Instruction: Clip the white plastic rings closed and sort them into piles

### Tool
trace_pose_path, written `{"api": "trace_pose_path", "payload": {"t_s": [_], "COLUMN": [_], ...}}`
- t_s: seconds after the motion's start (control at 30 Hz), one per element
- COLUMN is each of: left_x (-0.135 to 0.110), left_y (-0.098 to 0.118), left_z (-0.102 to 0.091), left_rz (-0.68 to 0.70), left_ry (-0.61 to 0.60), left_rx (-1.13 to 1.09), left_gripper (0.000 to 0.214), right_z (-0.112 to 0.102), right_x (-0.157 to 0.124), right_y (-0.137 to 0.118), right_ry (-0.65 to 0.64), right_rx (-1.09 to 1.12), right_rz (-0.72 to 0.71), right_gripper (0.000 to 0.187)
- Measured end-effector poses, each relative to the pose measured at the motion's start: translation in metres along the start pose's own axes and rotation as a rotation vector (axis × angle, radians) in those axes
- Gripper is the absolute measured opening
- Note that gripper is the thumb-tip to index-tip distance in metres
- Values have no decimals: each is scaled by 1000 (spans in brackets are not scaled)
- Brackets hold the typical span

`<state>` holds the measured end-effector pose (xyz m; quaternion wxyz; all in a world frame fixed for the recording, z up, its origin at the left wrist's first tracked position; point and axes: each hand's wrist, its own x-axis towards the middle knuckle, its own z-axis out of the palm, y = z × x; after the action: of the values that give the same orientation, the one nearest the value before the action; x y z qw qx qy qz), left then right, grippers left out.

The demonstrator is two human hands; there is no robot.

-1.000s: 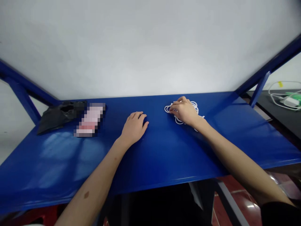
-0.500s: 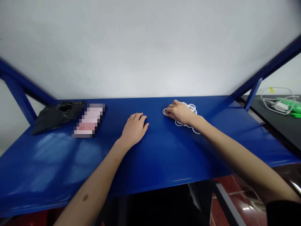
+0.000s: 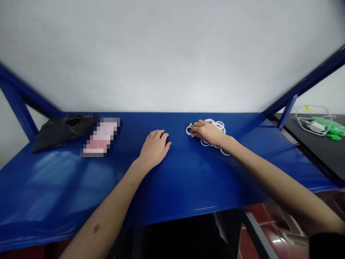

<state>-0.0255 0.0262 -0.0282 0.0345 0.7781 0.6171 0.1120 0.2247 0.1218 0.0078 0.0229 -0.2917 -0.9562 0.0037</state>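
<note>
My left hand (image 3: 154, 149) lies palm down on the blue tabletop (image 3: 172, 190), fingers stretched and slightly apart, with nothing in it. To its right, a loose heap of thin white rings (image 3: 219, 126) spreads over the table, partly covered by my right hand (image 3: 206, 131). That hand's fingers are bent and pinched at the heap's left side, on a white ring (image 3: 187, 130) that sticks out past the fingertips. How exactly the fingertips grip it is hidden.
At the left lie a crumpled black plastic bag (image 3: 51, 135) and a blurred-out flat phone-like object (image 3: 101, 136). A white wall (image 3: 172, 57) rises behind the table. On a dark surface at the right are a white charger with its cable (image 3: 317, 126) and a bright green item (image 3: 330, 126).
My right hand has shifted slightly, and the ring at its fingertips shows more clearly. My left hand stays in place. The view has turned a little.
</note>
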Motion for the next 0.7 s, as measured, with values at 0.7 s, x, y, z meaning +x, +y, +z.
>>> {"api": "trace_pose_path", "payload": {"t_s": [0.7], "left_x": [0], "left_y": [-3], "left_z": [3], "left_rz": [16], "left_ry": [29], "left_rx": [-41], "left_gripper": [41], "right_z": [-30], "right_x": [4], "right_y": [47], "right_ry": [-185], "right_rx": [-150], "right_rz": [98], "right_gripper": [16]}}
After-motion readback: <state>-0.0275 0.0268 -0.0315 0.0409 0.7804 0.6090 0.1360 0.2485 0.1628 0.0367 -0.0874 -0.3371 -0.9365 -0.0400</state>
